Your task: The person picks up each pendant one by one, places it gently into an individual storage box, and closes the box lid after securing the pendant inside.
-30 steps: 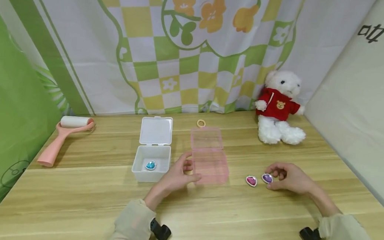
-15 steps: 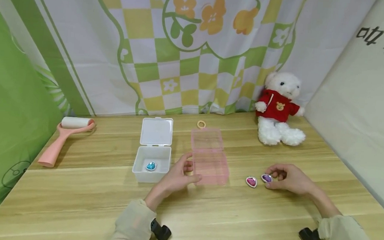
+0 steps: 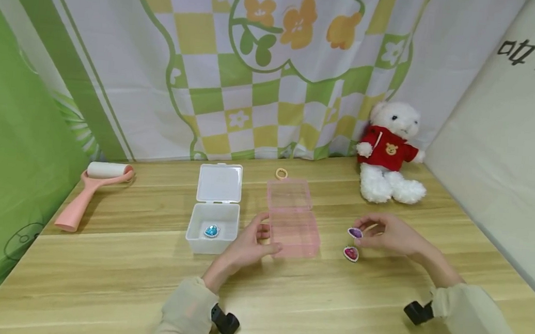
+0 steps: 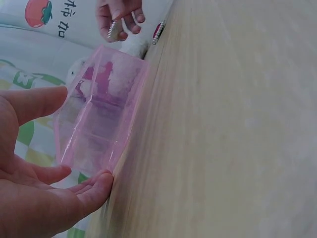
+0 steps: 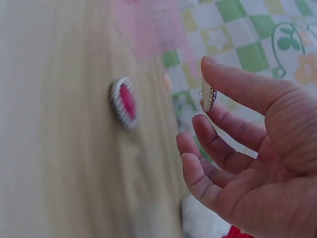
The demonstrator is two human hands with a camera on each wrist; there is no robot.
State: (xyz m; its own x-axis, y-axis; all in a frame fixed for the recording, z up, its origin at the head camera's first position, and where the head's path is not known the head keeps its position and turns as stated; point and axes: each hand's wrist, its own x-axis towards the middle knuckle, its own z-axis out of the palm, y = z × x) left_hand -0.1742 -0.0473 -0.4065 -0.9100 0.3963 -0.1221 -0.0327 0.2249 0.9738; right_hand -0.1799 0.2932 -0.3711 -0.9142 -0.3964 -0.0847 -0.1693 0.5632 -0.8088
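My right hand pinches a purple heart-shaped gem with a beaded silver edge between thumb and index finger, up off the table. In the right wrist view the gem shows edge-on, the other fingers loosely bent. A pink-red heart gem lies on the table just below it. My left hand holds the left side of an open pink see-through plastic box, thumb at the near side, fingers along the left wall. In the left wrist view the thumb touches the box's edge.
Left of the pink box stands an open white box with a blue heart gem inside. A small yellow ring lies behind the pink lid. A lint roller is far left; a white teddy bear sits back right.
My right hand has lifted the purple gem off the table and moved it left and away from me, to behind the pink-red gem. The left hand keeps its place on the pink box.
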